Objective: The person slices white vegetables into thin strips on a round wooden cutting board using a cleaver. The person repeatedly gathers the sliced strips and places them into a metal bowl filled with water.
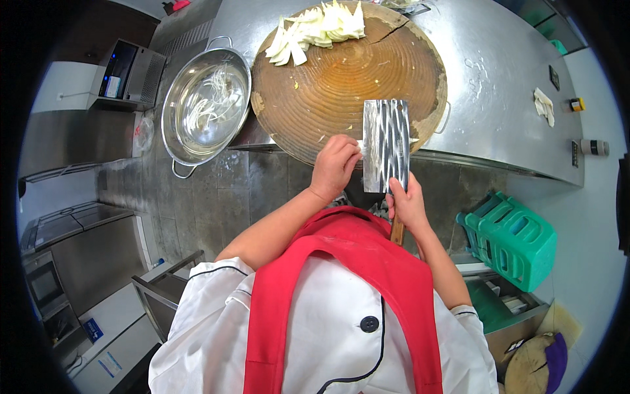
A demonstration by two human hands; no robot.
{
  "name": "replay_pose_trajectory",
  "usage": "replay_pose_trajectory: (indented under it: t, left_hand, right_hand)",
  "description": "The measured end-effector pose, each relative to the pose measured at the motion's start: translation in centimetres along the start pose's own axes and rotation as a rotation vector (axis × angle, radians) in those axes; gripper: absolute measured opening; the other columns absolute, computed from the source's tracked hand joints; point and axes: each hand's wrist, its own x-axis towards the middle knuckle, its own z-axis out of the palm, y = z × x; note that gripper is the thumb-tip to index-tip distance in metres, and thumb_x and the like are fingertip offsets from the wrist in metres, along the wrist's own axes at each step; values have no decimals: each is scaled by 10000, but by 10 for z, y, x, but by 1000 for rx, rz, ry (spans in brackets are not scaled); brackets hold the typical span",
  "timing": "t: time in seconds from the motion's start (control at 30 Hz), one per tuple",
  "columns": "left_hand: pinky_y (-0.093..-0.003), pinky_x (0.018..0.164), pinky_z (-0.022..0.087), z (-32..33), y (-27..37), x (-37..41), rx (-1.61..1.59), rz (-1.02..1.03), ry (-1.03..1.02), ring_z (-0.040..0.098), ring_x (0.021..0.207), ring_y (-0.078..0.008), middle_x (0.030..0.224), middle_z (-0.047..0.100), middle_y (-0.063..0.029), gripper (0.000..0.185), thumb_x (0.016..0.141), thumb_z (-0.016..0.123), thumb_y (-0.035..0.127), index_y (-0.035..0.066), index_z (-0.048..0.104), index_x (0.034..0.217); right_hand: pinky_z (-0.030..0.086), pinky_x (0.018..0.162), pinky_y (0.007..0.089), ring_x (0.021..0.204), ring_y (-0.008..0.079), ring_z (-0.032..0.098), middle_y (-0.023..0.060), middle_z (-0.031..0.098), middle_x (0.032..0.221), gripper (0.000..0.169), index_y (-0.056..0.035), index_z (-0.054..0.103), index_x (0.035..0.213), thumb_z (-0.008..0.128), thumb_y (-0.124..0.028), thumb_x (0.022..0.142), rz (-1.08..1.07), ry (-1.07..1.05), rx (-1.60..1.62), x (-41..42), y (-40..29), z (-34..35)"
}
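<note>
My right hand (406, 202) grips the wooden handle of a wide-bladed cleaver (386, 145), its blade over the near right part of the round wooden chopping block (344, 93). Curled fingers of my left hand (336, 160) hold a slender white vegetable piece (360, 146) just left of the blade. The blade hides its middle; a thin pale tip shows on the right. Pale cut vegetable pieces, like cabbage (320, 32), are heaped at the block's far left. Left of the block, a two-handled metal basin (170, 123) holds fine white shreds (211, 98).
The block rests on a stainless steel counter (497, 113). A crumpled cloth (544, 106) and a small yellow-lidded jar (577, 104) are at its right end. Green plastic stools (517, 241) stand low on the right. A metal-framed rack (167, 280) is at the lower left.
</note>
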Motion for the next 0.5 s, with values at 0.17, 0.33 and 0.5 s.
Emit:
replay_pose_trajectory:
  t: [0.17,0.33,0.5]
  left_hand:
    - [-399,771,500,2,1,-1,23,-15,31,591,927,-322,941,607,-107,119,786,697,35,16,598,850]
    - [-401,774,501,2,0,-1,11,-14,31,594,931,-321,935,612,-109,122,782,702,36,17,602,850]
    - [-399,771,504,3,-2,-1,19,0,58,602,918,-325,929,622,-113,126,774,711,31,14,609,845]
  right_hand:
    - [369,346,257,401,107,457,38,508,596,157,-44,502,1067,510,-184,998,86,-72,-79,6,-18,-7]
    - [374,353,259,401,110,459,31,510,594,151,-47,512,1071,505,-177,995,131,-81,-120,9,-30,-10]
    - [376,353,254,405,105,461,25,507,593,144,-44,513,1079,500,-158,992,141,-135,-172,22,-38,-12]
